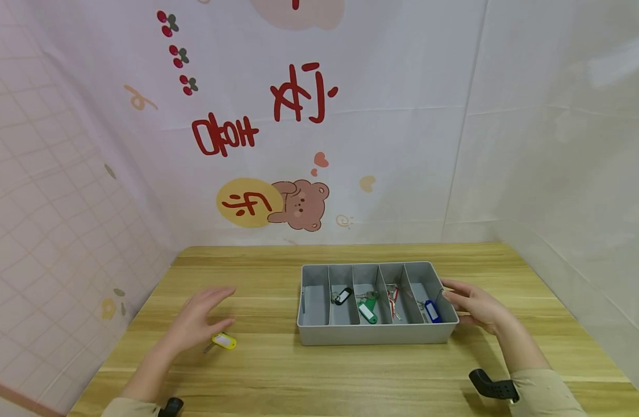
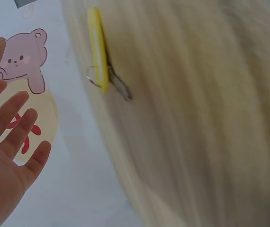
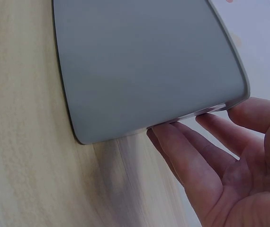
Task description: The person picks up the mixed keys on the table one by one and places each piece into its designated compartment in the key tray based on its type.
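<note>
On the table near my left hand (image 1: 201, 318) lies a key with a yellow tag (image 1: 224, 340); the hand hovers around it, fingers spread and holding nothing. The left wrist view shows the yellow tag (image 2: 97, 45) edge-on with its ring and key (image 2: 121, 87), apart from the fingers (image 2: 15, 127). My right hand (image 1: 478, 307) rests against the right end of a grey divided tray (image 1: 376, 335). In the right wrist view its fairly straight fingers (image 3: 184, 153) touch the end wall, thumb close under the rim.
From left to right, the tray's dividers separate keys with a black tag (image 1: 343, 296), a green tag (image 1: 368, 313), a red tag (image 1: 393, 295) and a blue tag (image 1: 432, 311). Printed white curtains (image 1: 392, 145) stand behind and beside the wooden table (image 1: 298, 379).
</note>
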Available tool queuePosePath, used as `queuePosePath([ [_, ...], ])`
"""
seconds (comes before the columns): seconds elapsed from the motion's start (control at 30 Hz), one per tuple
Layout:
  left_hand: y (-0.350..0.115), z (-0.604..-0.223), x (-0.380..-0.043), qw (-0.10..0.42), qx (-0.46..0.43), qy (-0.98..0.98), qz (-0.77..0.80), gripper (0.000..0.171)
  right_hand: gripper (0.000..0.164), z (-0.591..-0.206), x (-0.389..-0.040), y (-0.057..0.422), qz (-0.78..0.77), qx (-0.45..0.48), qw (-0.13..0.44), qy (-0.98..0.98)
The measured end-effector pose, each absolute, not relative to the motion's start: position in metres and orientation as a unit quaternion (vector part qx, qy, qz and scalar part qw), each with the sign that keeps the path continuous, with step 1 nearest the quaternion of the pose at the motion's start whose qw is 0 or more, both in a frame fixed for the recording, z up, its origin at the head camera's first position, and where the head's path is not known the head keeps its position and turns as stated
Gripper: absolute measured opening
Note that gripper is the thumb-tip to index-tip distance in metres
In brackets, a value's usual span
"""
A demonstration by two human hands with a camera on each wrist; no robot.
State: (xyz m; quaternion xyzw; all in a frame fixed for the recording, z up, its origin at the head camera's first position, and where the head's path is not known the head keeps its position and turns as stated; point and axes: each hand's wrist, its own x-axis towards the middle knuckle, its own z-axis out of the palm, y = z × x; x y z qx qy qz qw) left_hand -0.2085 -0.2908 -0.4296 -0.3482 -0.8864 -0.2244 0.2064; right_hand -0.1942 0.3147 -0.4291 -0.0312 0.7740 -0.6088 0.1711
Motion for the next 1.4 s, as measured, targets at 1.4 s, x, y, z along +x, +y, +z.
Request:
queuePosePath([
  [1.4,-0.325,-0.451,-0.209,-0.013,-0.272,-0.925,-0.264,0.025,0.067,-0.430,-0.197,0.316,-0.620,-0.022,0.172,0.765],
])
